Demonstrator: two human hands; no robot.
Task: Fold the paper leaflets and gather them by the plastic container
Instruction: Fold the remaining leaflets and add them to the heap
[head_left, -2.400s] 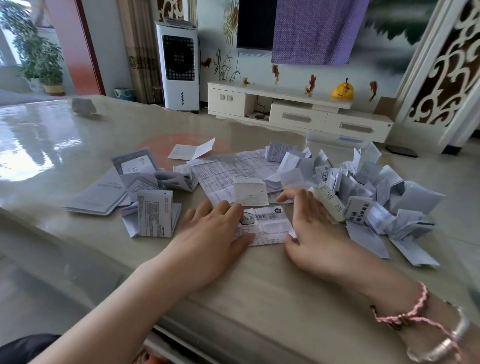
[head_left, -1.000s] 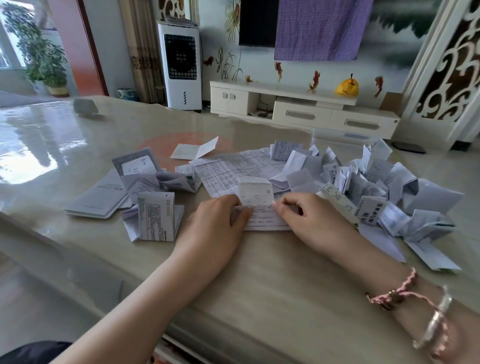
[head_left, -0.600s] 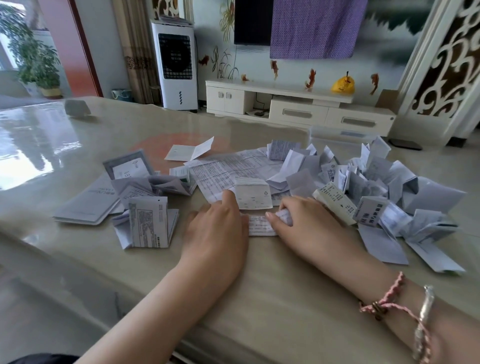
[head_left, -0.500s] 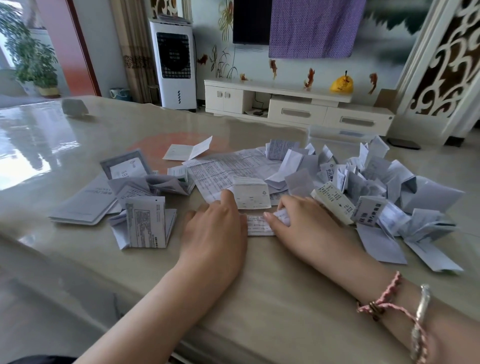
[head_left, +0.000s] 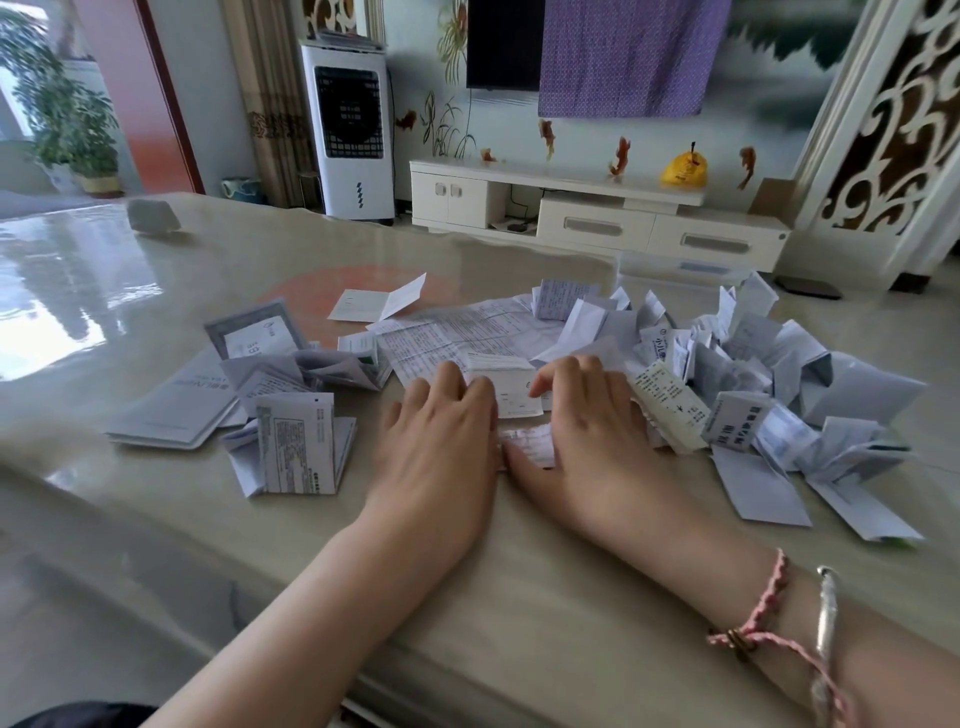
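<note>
Left hand (head_left: 441, 441) and right hand (head_left: 587, 436) lie palm-down, fingers straight, pressing a small folded leaflet (head_left: 530, 447) flat on the table (head_left: 519, 597). Folded pile (head_left: 779, 384) right, before plastic container (head_left: 680, 267).

Bare table (head_left: 545, 613) along near edge and far-left glossy stretch, open for a hand to pass. Right side blocked by dense heap of folded leaflets (head_left: 753, 374), running from mid-table up to the plastic container (head_left: 680, 267) at far edge; left cluster of booklets and leaflets (head_left: 270, 395) blocks mid-left. Narrow gap between clusters filled by left hand (head_left: 441, 441) and right hand (head_left: 587, 431).
</note>
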